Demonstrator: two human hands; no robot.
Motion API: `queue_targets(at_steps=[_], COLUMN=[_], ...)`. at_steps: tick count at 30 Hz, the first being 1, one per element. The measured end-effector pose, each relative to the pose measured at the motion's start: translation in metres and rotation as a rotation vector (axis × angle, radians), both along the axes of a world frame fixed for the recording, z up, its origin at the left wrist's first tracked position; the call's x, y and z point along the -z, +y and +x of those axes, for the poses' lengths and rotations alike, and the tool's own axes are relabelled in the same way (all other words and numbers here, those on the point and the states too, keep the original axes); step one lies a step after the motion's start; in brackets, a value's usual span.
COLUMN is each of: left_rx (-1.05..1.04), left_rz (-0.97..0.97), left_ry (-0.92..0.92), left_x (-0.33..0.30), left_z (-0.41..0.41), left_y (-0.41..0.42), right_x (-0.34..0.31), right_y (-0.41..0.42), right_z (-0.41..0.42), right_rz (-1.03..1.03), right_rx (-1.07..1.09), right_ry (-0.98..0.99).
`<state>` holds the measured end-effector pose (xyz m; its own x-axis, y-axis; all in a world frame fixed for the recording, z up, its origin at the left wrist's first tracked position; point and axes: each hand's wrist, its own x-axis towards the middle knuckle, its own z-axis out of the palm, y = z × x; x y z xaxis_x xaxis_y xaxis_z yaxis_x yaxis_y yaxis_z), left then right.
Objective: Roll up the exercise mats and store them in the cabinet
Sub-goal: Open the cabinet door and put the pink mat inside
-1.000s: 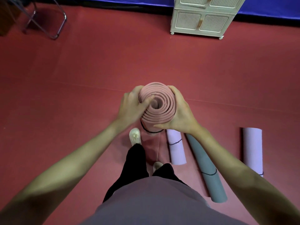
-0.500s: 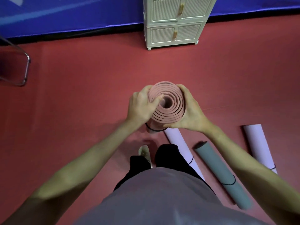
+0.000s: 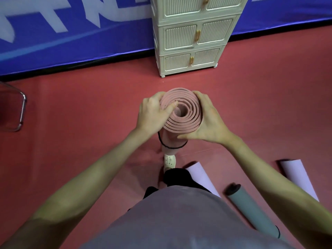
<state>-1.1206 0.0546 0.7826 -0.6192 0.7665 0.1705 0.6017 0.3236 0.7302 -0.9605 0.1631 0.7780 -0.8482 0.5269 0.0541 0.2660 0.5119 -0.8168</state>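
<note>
A rolled pink mat (image 3: 185, 115) stands upright in front of me, its spiral end facing the camera and a black elastic band around its lower part. My left hand (image 3: 154, 112) grips its left side with the thumb pressed onto the spiral top. My right hand (image 3: 208, 121) wraps its right side. The cream cabinet (image 3: 192, 36) with ribbed doors stands beyond the mat against the blue wall, all its doors closed. On the floor at my right lie two rolled lilac mats (image 3: 199, 175) (image 3: 298, 177) and a grey-green one (image 3: 251, 207).
Red floor (image 3: 80, 123) stretches all around. A blue banner (image 3: 71, 27) runs along the far wall. A metal chair leg (image 3: 20, 114) sits at the far left. My foot in a pale shoe (image 3: 169, 161) is just below the pink mat.
I have moved toward the cabinet with the pink mat held upright; the cabinet now looks larger and nearer, and the floor mats have slipped behind to my right. Both hands keep their hold.
</note>
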Motion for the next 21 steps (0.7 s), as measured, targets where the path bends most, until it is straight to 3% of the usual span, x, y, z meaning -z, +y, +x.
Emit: queue_targets(at_steps=[7,9,14,18,21], left_rx=[-0.027,0.076,0.524,0.624,0.571], left_rz=[-0.024,-0.047,-0.137,-0.127,-0.064], left_ry=[0.016,-0.006,-0.371,-0.451,-0.472], left_x=[-0.014,-0.02,-0.022,-0.008,0.005], left_z=[-0.08,-0.107,-0.183,-0.234,-0.263], left_y=[0.086,0.106,0.166,0.226,0.271], right_x=[-0.008,-0.01,-0.013,-0.009,-0.008], right_y=[0.088,0.11,0.176,0.224,0.257], right_z=[-0.082,-0.102,-0.155,-0.197,-0.221], right_rz=[-0.035,-0.02,-0.031,-0.03,-0.028], right_rx=[0.028,0.056,0.091,0.134,0.203], right_ry=[0.085,0.098,0.095,0.085,0.061])
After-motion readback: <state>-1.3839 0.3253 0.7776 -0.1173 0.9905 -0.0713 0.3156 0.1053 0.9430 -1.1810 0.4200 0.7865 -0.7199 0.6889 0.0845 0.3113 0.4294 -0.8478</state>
